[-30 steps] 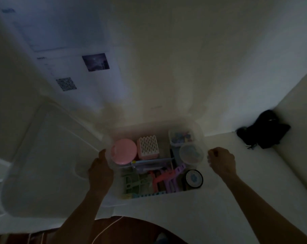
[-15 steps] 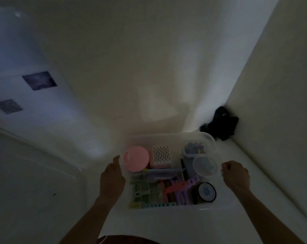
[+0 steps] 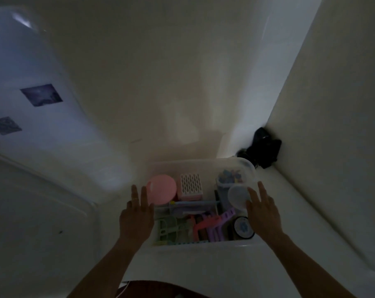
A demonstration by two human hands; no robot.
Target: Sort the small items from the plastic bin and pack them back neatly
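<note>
On the white worktop, the clear rectangular plastic bin lay between our hands. We held left hand and right hand fingers straight, gripping nothing, flanking its short sides; right nearer the round clear lidded tub.

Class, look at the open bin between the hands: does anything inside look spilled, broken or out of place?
Nothing looks spilled or broken. The plastic bin sits upright, items packed inside; the pink round lid lies at its back left. Dim light hides fine detail.

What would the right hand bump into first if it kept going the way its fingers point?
Probably the round clear lid just ahead of the right hand, in the plastic bin; depth is hard to judge.
</note>
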